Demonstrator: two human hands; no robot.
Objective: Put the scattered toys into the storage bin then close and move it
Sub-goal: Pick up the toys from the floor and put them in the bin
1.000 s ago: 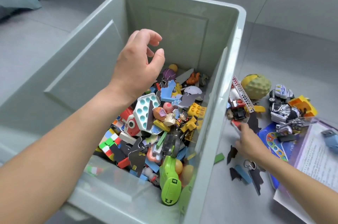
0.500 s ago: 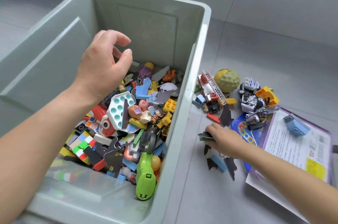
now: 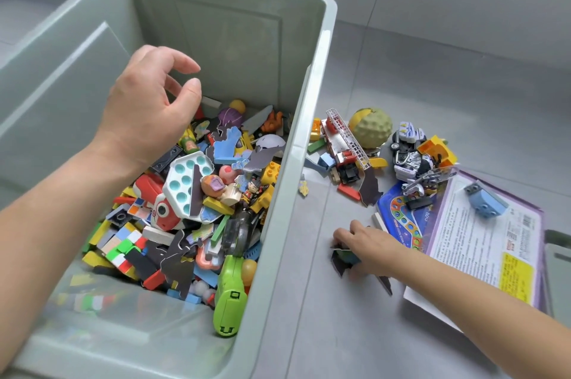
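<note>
A pale green storage bin [image 3: 312, 106] stands open on the grey floor, partly filled with bricks, puzzle pieces and small toys [image 3: 197, 202]. My left hand [image 3: 148, 109] hovers over the bin with loosely curled fingers and holds nothing. Down on the floor to the right of the bin, my right hand [image 3: 367, 247] grips a few flat dark puzzle pieces [image 3: 341, 258]. More scattered toys lie beyond it: a fire truck [image 3: 344, 146], a bumpy green and yellow ball [image 3: 372, 128], toy robots and cars [image 3: 411, 156] and a blue brick [image 3: 485, 202].
A purple-edged game box with a printed sheet [image 3: 482, 242] lies at the right, a blue game board [image 3: 398, 214] beside it. A grey-green lid edge [image 3: 559, 270] shows at the far right. A small puzzle piece [image 3: 303, 188] lies next to the bin wall.
My right hand has slid nearer along the floor and gathered flat dark pieces under its fingers. My left hand stays above the bin. The camera view has shifted.
</note>
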